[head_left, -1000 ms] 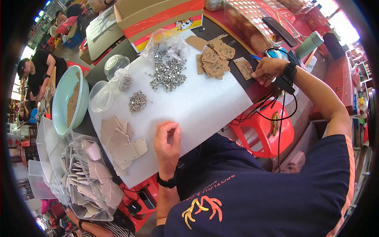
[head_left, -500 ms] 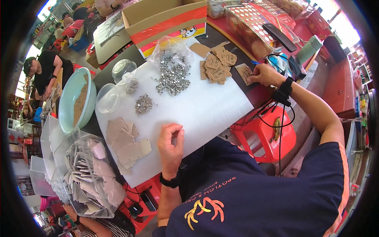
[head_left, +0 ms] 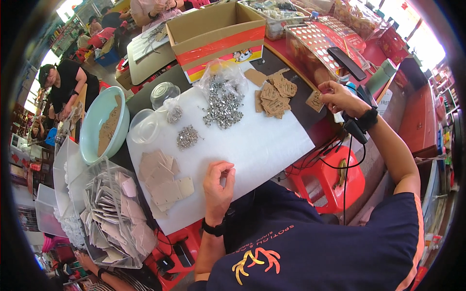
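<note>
My right hand (head_left: 343,99) is out at the right, past the white sheet's edge, pinching a small brown printed card (head_left: 314,101) by its side. Left of it lies a loose pile of similar brown cards (head_left: 274,99). My left hand (head_left: 218,186) rests at the sheet's near edge with fingers curled toward the thumb; anything between the tips is too small to make out. Blank greyish-beige cards (head_left: 162,182) lie just left of it. Beyond are a small heap of tiny metal pieces (head_left: 188,137) and a larger heap (head_left: 221,114) spilling from a clear bag (head_left: 223,80).
The white sheet (head_left: 262,150) covers much of the table. Clear plastic bowls (head_left: 144,126), a pale blue basin (head_left: 124,121) and a clear bin of cards (head_left: 116,213) stand left. A cardboard box (head_left: 218,46) is behind. Cables and a red stool (head_left: 335,179) are right. Other people work at the far left.
The whole scene has shifted slightly right and down in view. My right hand still pinches the brown card, now tilted a little differently. The left hand keeps its curled pose.
</note>
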Motion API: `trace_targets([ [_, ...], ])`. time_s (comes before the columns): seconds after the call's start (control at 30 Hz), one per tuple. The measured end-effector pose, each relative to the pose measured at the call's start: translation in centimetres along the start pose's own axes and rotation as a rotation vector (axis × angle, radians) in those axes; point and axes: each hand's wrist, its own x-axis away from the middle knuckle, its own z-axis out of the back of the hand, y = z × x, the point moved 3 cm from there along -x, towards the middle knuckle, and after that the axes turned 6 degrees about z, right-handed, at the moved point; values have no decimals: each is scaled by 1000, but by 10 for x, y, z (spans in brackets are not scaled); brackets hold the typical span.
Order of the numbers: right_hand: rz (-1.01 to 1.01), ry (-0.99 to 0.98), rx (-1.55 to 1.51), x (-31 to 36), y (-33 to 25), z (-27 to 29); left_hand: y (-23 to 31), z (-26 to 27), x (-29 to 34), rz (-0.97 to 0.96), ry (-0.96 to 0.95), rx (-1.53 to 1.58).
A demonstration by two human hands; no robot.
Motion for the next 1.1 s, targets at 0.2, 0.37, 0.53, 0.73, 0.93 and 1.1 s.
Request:
trace_targets([
  [0.2, 361, -225, -137, -21, -100, 0, -3, 3, 3, -22, 13, 16],
  [0.37, 671, -153, -325, -80, -191, 20, -3, 1, 5, -41, 13, 21],
  [0.53, 699, -94, -520, -81, -245, 14, -6, 1, 5, -36, 14, 29],
  [0.73, 660, -161, 313, -91, -177, -17, -4, 0, 2, -50, 13, 20],
  [0.93, 554, -354, 750, -104, -71, -52, -1, 1, 4, -61, 13, -27],
  [1.1, 658, -232, 789, -84, -39, -57, 0, 0, 5, -78, 20, -16],
])
